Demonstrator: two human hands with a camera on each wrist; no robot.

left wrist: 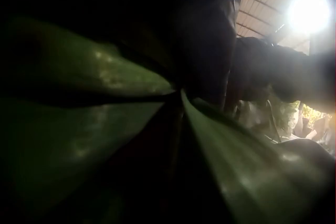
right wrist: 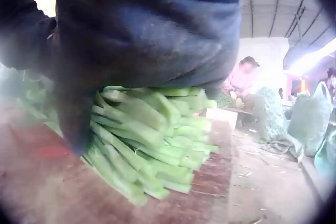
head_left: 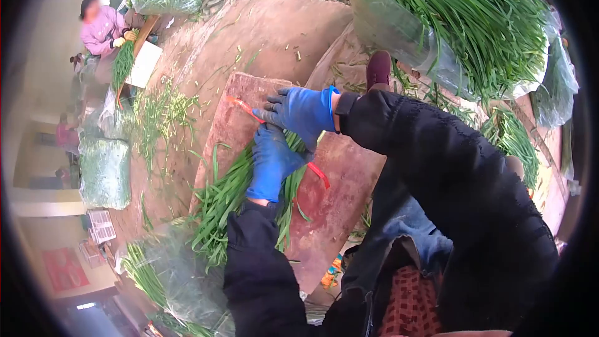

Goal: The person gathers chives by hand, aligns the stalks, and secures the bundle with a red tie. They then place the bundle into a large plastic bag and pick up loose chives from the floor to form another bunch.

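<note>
A bundle of garlic chives [head_left: 228,193] lies across a reddish board [head_left: 331,224]. My blue-gloved left hand [head_left: 271,156] grips it from above, its leaves spreading out below the wrist. Right beside it, my blue-gloved right hand [head_left: 299,112] wraps over the cut-stem end, thumb reaching down one side in the right wrist view. Pale cut stems [right wrist: 152,145] stick out under that glove. A red tie strip [head_left: 320,176] emerges on both sides of the hands, its middle hidden beneath them. Dark, close leaves [left wrist: 236,155] fill much of the left wrist view.
A big heap of greens [head_left: 462,25] in clear plastic stands at upper right. Plastic-wrapped bundles [head_left: 106,171] lie at left, and a partly bagged bunch [head_left: 146,274] is at lower left. Trimmings [head_left: 165,118] litter the floor. Another person [head_left: 103,28] sits holding greens at upper left.
</note>
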